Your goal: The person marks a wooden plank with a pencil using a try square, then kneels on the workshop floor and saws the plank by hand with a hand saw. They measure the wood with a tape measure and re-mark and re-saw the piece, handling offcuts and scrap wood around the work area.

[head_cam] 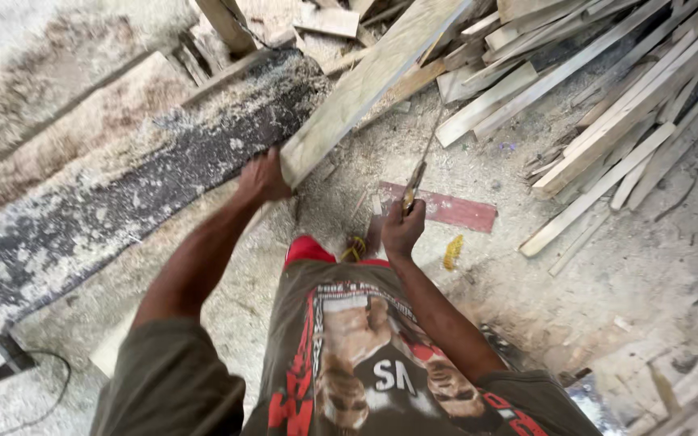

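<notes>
Plank [365, 85] of pale wood, long & rough-sawn, rests at a slant w/ its near end over the sawdust-covered desk [107, 202]. Left hand [262, 176] clamps that near end, fingers curled shut round the edge. Right hand [402, 230] is closed on the wooden handle of a thin-bladed tool [418, 169], poss. a handsaw, though blur makes it hard to tell; blade points up toward the plank's right side. Below the hands: dusty floor [527, 266], a red board [454, 211] lying flat, a yellow scrap [452, 252] near it. Loose pile of timber offcuts [607, 105] fills the upper right, well apart from the hands. Progress, as a judgement: plank looks whole at the held end, no cut visible yet, so work on it seems at the start, w/ the blade not yet on the wood.
</notes>
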